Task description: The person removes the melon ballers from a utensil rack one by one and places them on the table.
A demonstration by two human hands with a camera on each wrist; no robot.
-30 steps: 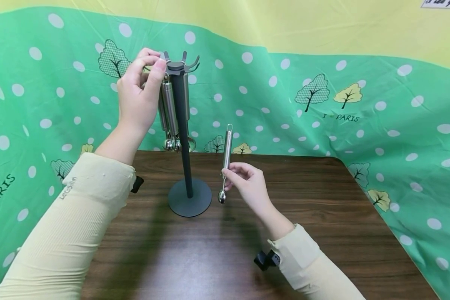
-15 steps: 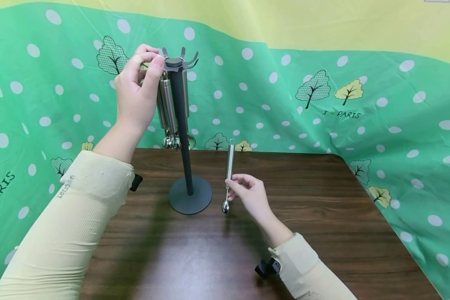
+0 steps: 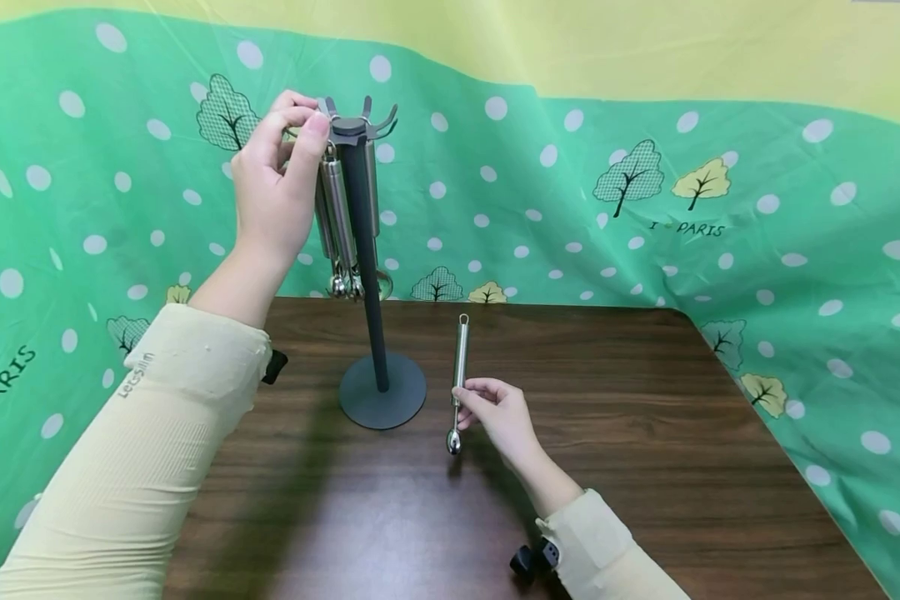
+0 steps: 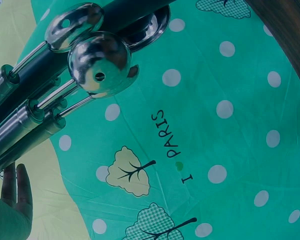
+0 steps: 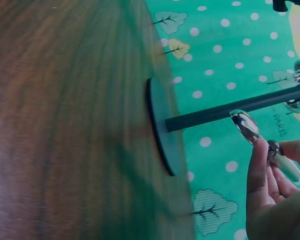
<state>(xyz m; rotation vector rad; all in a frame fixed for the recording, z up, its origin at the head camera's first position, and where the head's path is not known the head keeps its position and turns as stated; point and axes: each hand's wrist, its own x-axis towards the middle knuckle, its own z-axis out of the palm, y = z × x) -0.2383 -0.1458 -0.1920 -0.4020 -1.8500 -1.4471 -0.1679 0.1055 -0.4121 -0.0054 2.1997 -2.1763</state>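
Observation:
My left hand is raised at the top of a dark grey utensil rack, thumb and fingers pinching at one of its upturned hooks. Several steel-handled utensils hang from the hooks beneath it; in the left wrist view their round scoops show small holes. To the right of the rack, my right hand pinches a steel melon baller low on its handle. Its hanging loop points up and its small scoop points down, over the tabletop.
The rack's round base stands on a dark wooden table. Behind and beside the table hangs a green and yellow cloth with dots and trees. Free hooks curve up on the rack's right side.
My right hand has lowered the melon baller towards the tabletop, drawing it slightly nearer to me. My left hand stays at the rack's top.

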